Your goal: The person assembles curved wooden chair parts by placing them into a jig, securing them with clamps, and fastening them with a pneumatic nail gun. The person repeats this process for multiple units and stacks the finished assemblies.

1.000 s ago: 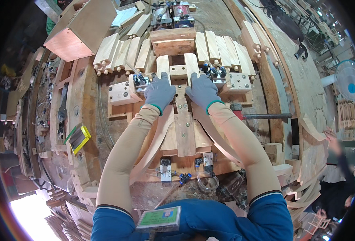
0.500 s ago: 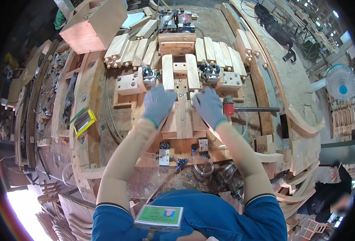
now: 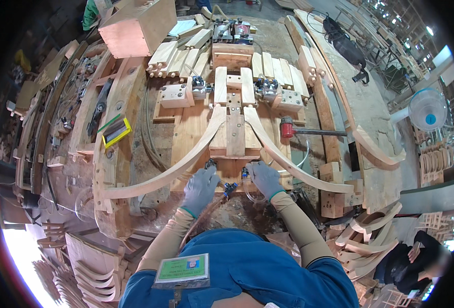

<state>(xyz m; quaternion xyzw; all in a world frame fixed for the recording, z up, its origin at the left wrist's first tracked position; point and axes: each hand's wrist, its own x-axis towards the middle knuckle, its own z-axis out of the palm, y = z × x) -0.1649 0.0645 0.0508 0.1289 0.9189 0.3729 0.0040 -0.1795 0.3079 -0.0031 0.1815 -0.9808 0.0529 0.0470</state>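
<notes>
My left hand (image 3: 201, 189), in a grey glove, is curled over a small black-and-silver air valve (image 3: 210, 164) at the near edge of the wooden jig. On its twin, a second air valve (image 3: 245, 172), rest the closed fingers of my right hand (image 3: 266, 179), gloved alike. Two curved wooden pieces, a left one (image 3: 178, 169) and a right one (image 3: 288, 163), sweep outward from the jig's centre block (image 3: 234, 134). Their upper ends meet two short upright slats, a left slat (image 3: 220, 87) and a right slat (image 3: 247, 86), between the clamps. Both hands partly hide the valves.
A red-headed mallet (image 3: 287, 128) lies right of the jig. Pegged wooden slats (image 3: 168, 60) line the back, near a plywood box (image 3: 134, 33). Blue hose fittings (image 3: 229, 188) sit between my hands. A fan (image 3: 428, 109) stands far right; another person (image 3: 409, 262) is at lower right.
Both hands have come back toward me from the slat ends to the two valves. The curved pieces, earlier mostly covered by my arms, now show fully. The view has shifted slightly.
</notes>
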